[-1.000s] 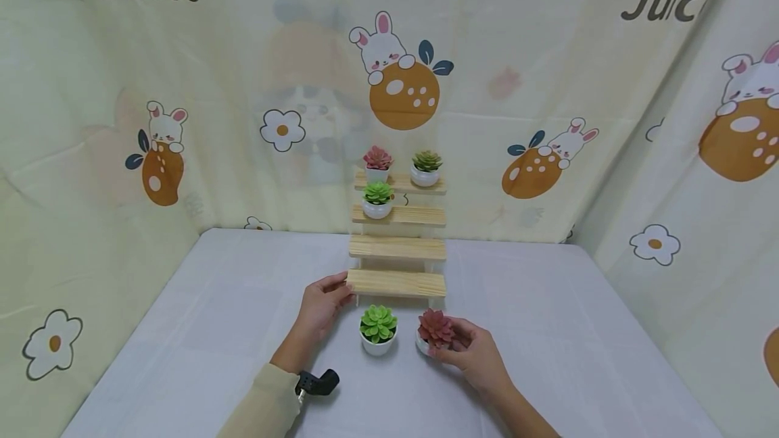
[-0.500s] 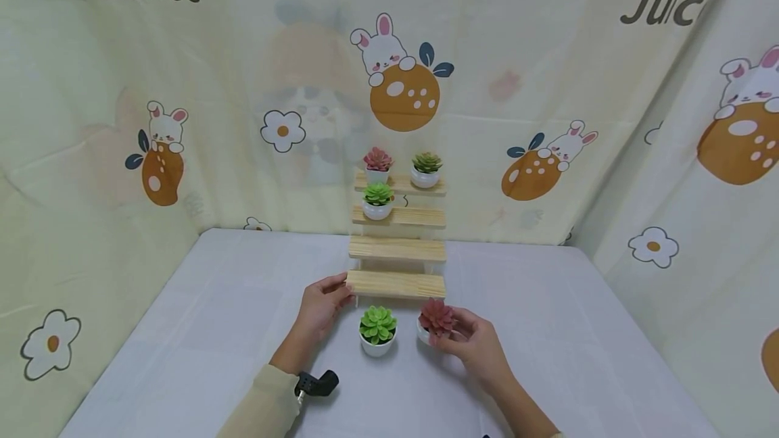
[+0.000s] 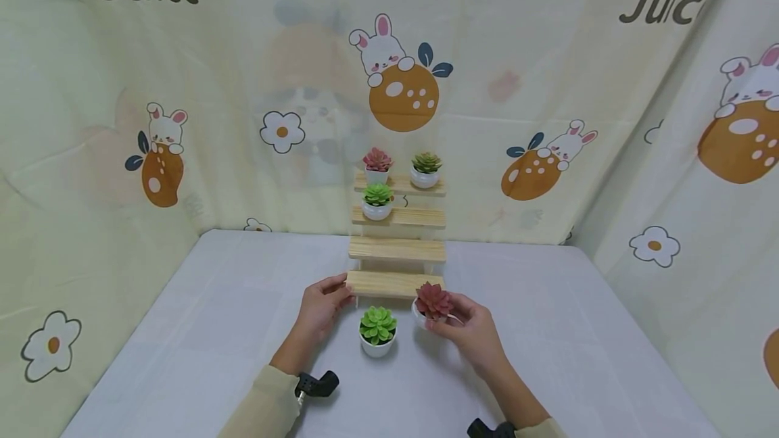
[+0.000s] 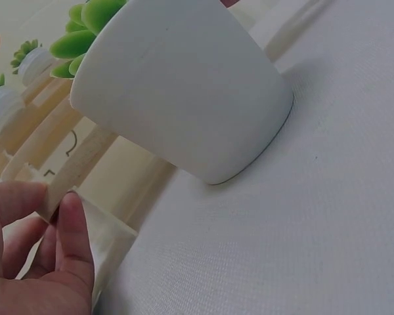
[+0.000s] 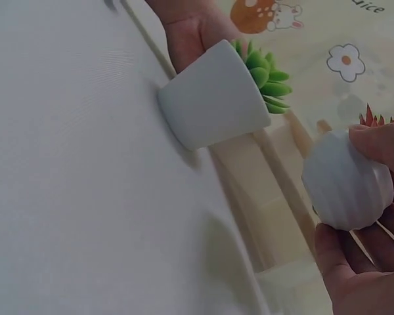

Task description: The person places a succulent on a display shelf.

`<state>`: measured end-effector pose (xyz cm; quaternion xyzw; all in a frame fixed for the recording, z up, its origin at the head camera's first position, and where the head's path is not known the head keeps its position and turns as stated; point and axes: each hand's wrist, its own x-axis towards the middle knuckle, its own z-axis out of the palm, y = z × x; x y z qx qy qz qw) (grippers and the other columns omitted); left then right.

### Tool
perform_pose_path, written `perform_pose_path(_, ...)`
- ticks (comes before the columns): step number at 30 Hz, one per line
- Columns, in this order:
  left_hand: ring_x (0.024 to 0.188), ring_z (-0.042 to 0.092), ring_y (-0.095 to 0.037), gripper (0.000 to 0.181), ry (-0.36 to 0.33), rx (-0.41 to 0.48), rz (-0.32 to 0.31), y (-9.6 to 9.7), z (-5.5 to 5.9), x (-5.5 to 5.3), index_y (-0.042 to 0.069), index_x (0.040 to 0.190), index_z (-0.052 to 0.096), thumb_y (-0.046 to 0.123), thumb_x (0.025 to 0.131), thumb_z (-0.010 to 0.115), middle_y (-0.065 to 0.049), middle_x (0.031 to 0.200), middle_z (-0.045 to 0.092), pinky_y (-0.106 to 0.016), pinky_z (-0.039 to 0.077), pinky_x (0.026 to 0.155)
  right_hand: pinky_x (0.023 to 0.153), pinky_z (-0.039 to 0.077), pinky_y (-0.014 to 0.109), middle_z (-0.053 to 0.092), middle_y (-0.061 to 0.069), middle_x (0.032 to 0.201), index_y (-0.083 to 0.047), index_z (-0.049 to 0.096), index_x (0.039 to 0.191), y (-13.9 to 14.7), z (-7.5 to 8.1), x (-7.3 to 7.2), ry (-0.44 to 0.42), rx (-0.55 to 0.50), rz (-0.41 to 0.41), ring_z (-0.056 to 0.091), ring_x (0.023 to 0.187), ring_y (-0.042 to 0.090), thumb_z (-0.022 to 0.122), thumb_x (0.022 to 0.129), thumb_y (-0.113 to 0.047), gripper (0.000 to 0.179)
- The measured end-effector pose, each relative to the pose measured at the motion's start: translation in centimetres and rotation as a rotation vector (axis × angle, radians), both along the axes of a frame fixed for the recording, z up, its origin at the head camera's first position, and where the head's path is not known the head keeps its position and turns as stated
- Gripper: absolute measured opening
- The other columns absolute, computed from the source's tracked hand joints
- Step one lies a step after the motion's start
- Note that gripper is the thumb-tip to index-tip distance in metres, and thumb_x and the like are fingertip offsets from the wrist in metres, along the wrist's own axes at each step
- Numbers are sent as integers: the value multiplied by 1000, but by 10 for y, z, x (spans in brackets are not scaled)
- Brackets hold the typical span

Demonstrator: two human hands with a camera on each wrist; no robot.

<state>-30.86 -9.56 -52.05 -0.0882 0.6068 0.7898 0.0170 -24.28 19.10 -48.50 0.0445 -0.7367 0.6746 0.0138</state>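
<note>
My right hand [image 3: 475, 328] grips a red potted succulent [image 3: 433, 301] by its ribbed white pot [image 5: 347, 180], held up off the table in front of the lowest shelf board's right end. With thumb and fingers, my left hand [image 3: 320, 306] pinches the left end of that lowest board [image 3: 389, 284] of the stepped wooden plant stand [image 3: 397, 249]. Between the hands, a bright green potted succulent [image 3: 378, 330] stands on the table in a smooth white pot [image 4: 184, 92].
On the top board are a small red succulent [image 3: 377, 164] and a dark green one [image 3: 425, 167]. Another green succulent [image 3: 377, 200] sits on the second board's left. A printed curtain [image 3: 243, 86] hangs behind the white-covered table [image 3: 548, 330].
My right hand has lifted the red succulent off the table and carried it forward toward the lowest board. The left hand stays in place on the board's end.
</note>
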Motion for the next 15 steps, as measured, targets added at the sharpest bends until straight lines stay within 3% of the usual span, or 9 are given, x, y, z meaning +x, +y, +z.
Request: perform_pose_path(15, 89, 69, -13, 37, 3, -10, 4, 1, 2, 0, -5, 131, 64, -6, 94, 67, -15, 115, 68, -25, 63, 78, 92, 57, 15, 66, 19, 133, 1, 63, 134, -3, 17, -21, 30, 24, -10, 65, 111, 10, 88, 77, -3, 62)
